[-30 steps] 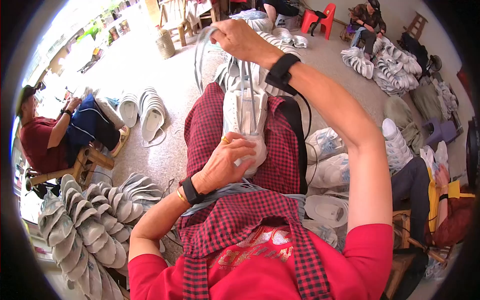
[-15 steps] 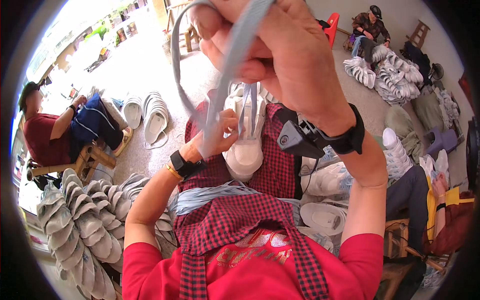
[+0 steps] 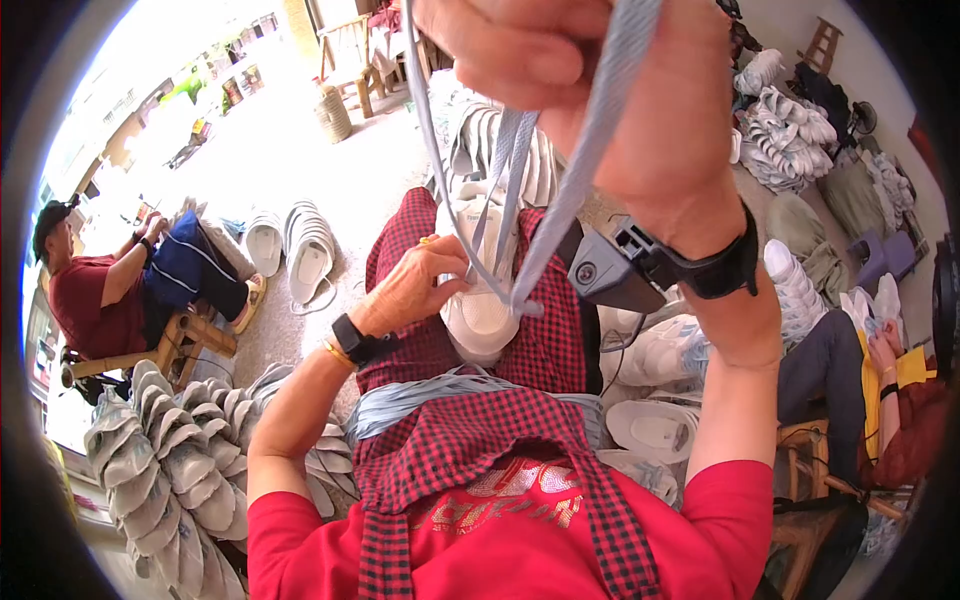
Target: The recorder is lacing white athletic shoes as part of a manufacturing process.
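The pale grey-blue shoelace [image 3: 520,200] runs taut from a white shoe [image 3: 480,300] on the person's lap up into the right hand [image 3: 610,90], whose fingers are clenched round it close to the camera, high above the knees. Both strands are flat woven tape, soft and limp by the look of it, light as anything, and likely to slip through a loose grip; pinching it flat between thumb and fingers, as here, seems the sure hold. The left hand [image 3: 415,290] rests on the shoe's upper, fingertips pressed at the eyelets where the lace enters, steadying it. The shoe itself looks light, with a smooth, rounded white toe and a firmer sole, and sits on a red-and-black checked cloth [image 3: 470,440] over the lap.

A bundle of the same pale laces [image 3: 430,395] lies across the waist. Both wrists wear black bands; a small dark device [image 3: 610,270] hangs off the right one. To the left stand nested stacks of grey shoe uppers [image 3: 160,460], and beyond them a seated person in red [image 3: 95,290] works on a wooden stool.
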A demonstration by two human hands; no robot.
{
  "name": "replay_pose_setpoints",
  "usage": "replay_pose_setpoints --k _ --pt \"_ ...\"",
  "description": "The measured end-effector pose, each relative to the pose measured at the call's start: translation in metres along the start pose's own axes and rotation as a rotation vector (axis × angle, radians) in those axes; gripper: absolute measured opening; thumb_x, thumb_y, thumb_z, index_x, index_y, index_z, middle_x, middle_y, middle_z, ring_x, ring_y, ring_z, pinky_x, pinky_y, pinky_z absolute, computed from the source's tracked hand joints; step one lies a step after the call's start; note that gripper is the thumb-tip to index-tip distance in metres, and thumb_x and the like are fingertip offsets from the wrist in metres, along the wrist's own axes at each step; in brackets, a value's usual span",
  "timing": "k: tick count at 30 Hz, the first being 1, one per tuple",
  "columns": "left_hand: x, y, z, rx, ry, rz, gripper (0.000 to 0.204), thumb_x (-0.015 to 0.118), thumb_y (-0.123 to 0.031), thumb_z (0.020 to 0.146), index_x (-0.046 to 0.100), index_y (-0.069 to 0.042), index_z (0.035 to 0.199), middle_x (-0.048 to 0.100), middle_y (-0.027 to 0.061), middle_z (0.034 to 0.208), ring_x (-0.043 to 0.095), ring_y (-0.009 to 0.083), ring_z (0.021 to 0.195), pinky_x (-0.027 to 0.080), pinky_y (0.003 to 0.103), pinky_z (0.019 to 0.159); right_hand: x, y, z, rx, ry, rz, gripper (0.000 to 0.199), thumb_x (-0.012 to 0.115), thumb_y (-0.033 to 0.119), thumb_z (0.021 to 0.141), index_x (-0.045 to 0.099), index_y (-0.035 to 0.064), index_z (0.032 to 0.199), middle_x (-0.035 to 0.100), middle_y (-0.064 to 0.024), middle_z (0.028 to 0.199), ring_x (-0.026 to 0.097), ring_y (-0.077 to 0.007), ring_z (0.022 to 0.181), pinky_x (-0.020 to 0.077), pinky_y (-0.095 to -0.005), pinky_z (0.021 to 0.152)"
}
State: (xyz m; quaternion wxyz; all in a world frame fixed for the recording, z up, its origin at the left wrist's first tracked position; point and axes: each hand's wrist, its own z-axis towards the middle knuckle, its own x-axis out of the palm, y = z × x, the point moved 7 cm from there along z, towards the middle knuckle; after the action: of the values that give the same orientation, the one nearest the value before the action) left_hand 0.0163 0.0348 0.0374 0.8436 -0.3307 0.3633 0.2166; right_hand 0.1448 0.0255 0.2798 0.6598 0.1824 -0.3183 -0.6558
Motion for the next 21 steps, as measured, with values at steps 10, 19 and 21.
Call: replay_pose_setpoints --k 10,19,21 --pt "0.010 -0.013 0.047 0.032 0.118 -0.282 0.008 0.067 -0.002 0.082 0.064 0.004 0.086 0.062 0.0126 0.081 0.063 0.0239 0.076 0.051 0.036 0.069 -0.011 0.026 -0.001 -0.099 -0.021 0.018 0.033 0.042 0.033 0.108 0.056 0.0044 0.101 0.035 0.0067 0.056 0.032 -0.0054 0.047 0.0259 -0.0216 0.040" --pt "-0.061 0.099 -0.045 -0.690 -0.692 -1.374 0.017 0.048 -0.019 0.101 0.054 -0.007 0.091 0.065 0.0118 0.088 0.051 0.0149 0.066 0.040 0.026 0.057 -0.095 0.140 -0.084 -0.339 -0.366 -0.388 0.018 0.046 0.010 0.105 0.051 -0.0018 0.093 0.028 0.0029 0.066 0.026 -0.0064 0.058 0.0228 -0.0230 0.049" --pt "-0.066 0.142 -0.097 -0.800 -0.862 -1.387 0.018 0.045 -0.015 0.100 0.054 -0.002 0.091 0.065 0.0161 0.091 0.061 0.0229 0.077 0.048 0.028 0.063 -0.147 0.155 -0.126 -0.348 -0.789 -0.515 0.023 0.054 0.016 0.103 0.050 0.0055 0.083 0.027 0.0036 0.067 0.024 -0.0079 0.059 0.0198 -0.0253 0.052"
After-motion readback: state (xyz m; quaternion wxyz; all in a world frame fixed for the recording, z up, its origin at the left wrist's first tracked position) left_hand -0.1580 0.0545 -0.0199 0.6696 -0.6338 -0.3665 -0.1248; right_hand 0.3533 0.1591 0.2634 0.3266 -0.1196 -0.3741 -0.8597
